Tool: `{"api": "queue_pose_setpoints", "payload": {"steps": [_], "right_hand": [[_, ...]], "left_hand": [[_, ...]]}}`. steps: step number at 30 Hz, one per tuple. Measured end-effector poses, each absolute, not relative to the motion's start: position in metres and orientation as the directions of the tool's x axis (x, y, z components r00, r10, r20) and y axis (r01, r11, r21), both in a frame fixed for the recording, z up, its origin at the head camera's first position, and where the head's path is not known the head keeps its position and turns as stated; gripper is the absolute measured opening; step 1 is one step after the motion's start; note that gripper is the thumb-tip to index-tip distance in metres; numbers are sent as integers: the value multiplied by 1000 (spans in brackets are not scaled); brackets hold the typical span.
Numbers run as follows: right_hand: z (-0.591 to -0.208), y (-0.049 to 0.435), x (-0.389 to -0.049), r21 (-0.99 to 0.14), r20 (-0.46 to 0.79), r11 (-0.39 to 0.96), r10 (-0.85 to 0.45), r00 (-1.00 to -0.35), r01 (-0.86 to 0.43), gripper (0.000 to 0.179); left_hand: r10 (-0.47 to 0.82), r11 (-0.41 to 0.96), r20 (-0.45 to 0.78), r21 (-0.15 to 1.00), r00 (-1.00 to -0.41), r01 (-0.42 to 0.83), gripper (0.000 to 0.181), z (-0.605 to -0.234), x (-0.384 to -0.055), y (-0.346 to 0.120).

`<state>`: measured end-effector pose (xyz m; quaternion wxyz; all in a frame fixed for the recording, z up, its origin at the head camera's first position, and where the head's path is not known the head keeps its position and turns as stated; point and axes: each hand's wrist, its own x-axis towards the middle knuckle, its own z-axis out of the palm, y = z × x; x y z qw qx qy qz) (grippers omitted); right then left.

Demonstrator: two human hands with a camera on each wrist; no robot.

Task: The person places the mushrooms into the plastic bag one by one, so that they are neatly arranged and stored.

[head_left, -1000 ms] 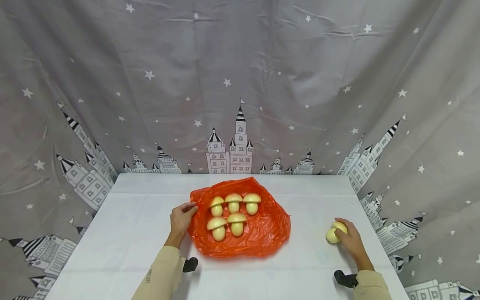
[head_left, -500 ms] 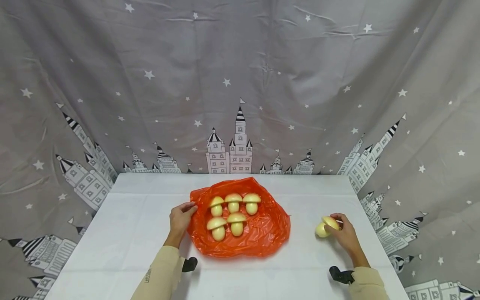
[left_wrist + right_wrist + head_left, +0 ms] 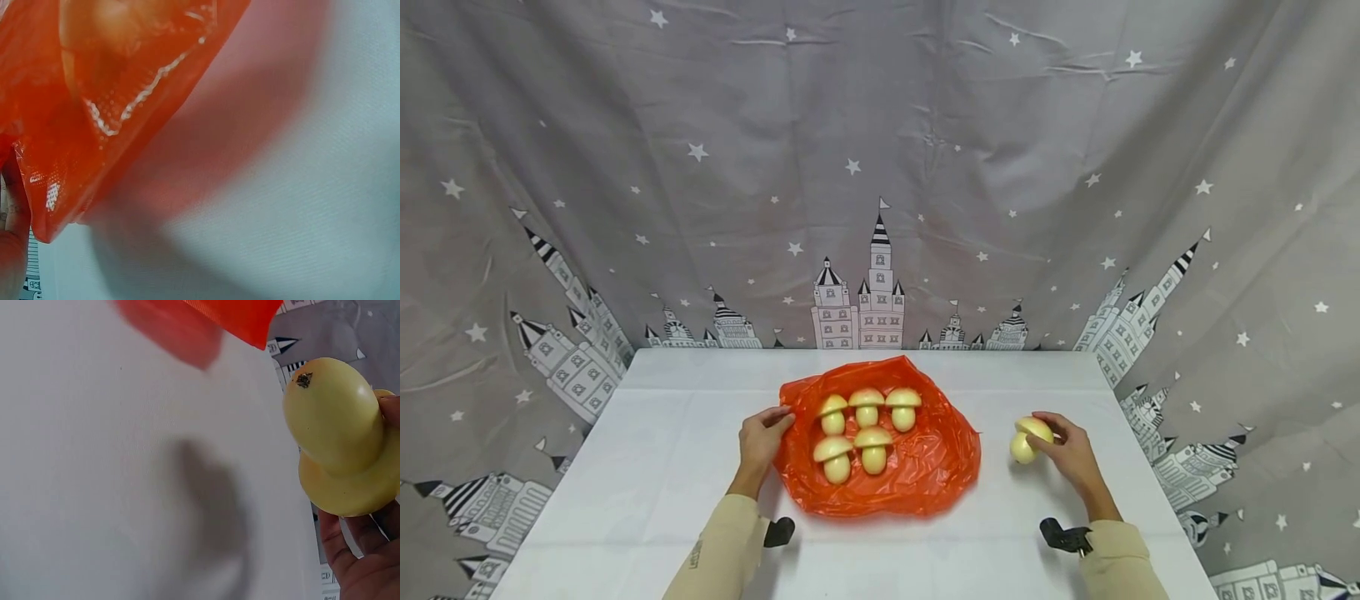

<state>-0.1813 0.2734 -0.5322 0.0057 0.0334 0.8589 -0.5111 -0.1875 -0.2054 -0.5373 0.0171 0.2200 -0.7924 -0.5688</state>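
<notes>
At the table's middle lies a red plastic bag (image 3: 925, 475), spread wide, with several yellow toy mushrooms (image 3: 867, 408) resting in two rows on it. The left hand (image 3: 762, 437) pinches the bag's left edge between thumb and fingers; in the left wrist view the bag's shiny folds (image 3: 69, 156) cover part of that hand. To the right of the bag, the right hand (image 3: 1070, 454) grips another toy mushroom (image 3: 1022, 448) by its cap, stem pointing left and toward the person. A dark spot marks the stem's end in the right wrist view, where the mushroom (image 3: 334, 419) hangs above the table.
A white cloth covers the table (image 3: 647, 467). Behind it and along both sides hangs a grey curtain (image 3: 737, 167) printed with stars and castles. Black wrist camera mounts (image 3: 778, 532) stick out beside both sleeves.
The right hand has moved left and slightly away from the person, carrying the toy mushroom nearer to the bag. The left hand and the bag have stayed in place.
</notes>
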Motion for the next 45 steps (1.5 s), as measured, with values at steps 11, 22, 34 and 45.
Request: {"api": "queue_pose_setpoints", "payload": {"steps": [11, 22, 34, 45], "right_hand": [[-527, 248, -190, -887, -7, 462, -23, -1000, -4, 46], [-527, 221, -193, -888, 32, 454, -92, -995, -70, 44], [-519, 199, -196, -901, 10, 427, -143, -990, -71, 44], [-484, 173, -186, -921, 56, 358, -276, -959, -157, 39]], "left_hand": [[-357, 253, -222, 912, -907, -323, 32, -537, -187, -206], [-367, 258, -227, 907, -902, -333, 32, -538, -183, -206], [-368, 301, -191, 902, -910, -310, 32, -536, -185, -207], [-355, 299, -202, 901, -913, -316, 34, -538, -187, -207]]}}
